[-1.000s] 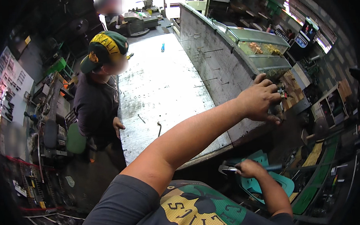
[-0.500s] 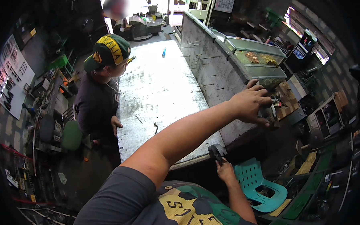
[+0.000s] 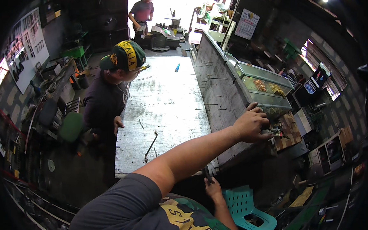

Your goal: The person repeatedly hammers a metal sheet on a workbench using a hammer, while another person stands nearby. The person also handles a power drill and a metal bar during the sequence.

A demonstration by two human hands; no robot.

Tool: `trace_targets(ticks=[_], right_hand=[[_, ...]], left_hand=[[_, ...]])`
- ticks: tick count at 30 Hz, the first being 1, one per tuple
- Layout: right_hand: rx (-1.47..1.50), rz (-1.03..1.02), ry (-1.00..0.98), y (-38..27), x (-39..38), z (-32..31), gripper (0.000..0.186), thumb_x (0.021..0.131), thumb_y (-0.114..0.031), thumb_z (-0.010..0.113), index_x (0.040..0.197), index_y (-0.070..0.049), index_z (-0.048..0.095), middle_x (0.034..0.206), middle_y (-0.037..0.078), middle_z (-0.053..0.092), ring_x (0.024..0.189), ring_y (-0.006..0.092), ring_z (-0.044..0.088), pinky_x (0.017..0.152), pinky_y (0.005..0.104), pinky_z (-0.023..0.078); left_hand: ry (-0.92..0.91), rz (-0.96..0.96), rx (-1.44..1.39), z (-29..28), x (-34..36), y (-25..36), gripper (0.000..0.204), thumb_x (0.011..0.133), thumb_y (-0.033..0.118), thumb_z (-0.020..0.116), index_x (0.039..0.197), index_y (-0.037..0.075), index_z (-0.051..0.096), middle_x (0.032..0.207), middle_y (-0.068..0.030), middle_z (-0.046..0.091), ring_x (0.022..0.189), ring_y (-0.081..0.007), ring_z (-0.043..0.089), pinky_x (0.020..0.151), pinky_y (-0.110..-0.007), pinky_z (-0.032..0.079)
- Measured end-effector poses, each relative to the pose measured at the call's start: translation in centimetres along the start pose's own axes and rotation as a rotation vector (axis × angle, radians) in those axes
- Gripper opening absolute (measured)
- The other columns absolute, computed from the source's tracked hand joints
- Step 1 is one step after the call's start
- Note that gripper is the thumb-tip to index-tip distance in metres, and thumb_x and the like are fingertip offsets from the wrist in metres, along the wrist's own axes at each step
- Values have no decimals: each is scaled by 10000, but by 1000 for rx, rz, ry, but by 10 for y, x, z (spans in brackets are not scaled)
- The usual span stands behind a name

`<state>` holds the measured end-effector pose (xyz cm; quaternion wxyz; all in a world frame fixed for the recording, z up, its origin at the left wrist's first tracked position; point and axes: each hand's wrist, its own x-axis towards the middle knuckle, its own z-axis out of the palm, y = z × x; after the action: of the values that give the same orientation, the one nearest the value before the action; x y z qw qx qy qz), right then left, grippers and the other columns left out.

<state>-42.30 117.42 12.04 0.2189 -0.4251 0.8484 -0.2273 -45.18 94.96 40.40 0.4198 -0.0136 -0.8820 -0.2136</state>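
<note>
My left arm reaches across to an upright grey panel (image 3: 229,109). My left hand (image 3: 254,123) is closed over the panel's near upper edge, its fingers curled around the corner. Below that forearm, my right hand (image 3: 214,188) grips a dark-handled tool (image 3: 209,173) with a greyish head, close to the near edge of the metal-topped table (image 3: 166,95). My left forearm partly hides the tool, so its kind is unclear. An offset wrench (image 3: 151,146) lies on the tabletop, beside a thin metal rod (image 3: 141,124).
A co-worker (image 3: 105,93) in a cap stands left of the table, one hand at its edge. Thin rods (image 3: 210,104) stick out of the panel. A blue-handled tool (image 3: 177,67) lies farther back. A teal plastic chair (image 3: 241,203) stands near my right arm. Another person (image 3: 141,13) is behind.
The view has shifted, bringing more of the wrench out from behind my forearm. My left hand stays on the panel's edge; my right hand still grips the tool, now more hidden.
</note>
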Motion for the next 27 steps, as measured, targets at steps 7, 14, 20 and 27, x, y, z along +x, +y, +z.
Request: trace_targets(ticks=[7,14,20,27], right_hand=[[77,-52,-68,-4,5,-26,381,1067,-357,612,1081,18,677,1024,326,714,1049,547,658,864,567,530],[114,-147,-43,0,13,-40,353,1069,-323,615,1053,23,682,984,327,714,1021,546,669,841,564,530],[118,-140,-87,-5,15,-48,325,1073,-290,613,1120,24,680,1002,332,711,1031,544,666,844,570,520],[177,-249,-144,-10,37,-41,378,1088,-298,587,1149,65,673,1104,377,684,1093,550,644,882,576,517]], left_hand=[[95,-59,2,12,3,3,422,759,476,745,962,112,810,1026,-95,749,1169,-305,640,1276,-537,263],[172,-45,-12,16,3,3,319,746,450,737,808,142,787,904,-62,728,1091,-299,650,1255,-547,281],[201,-39,-14,18,1,3,299,738,433,744,717,134,742,868,-60,716,1048,-308,644,1233,-544,305],[179,-41,-28,18,-1,4,296,747,409,760,743,115,718,885,-76,688,1080,-337,633,1232,-571,301]])
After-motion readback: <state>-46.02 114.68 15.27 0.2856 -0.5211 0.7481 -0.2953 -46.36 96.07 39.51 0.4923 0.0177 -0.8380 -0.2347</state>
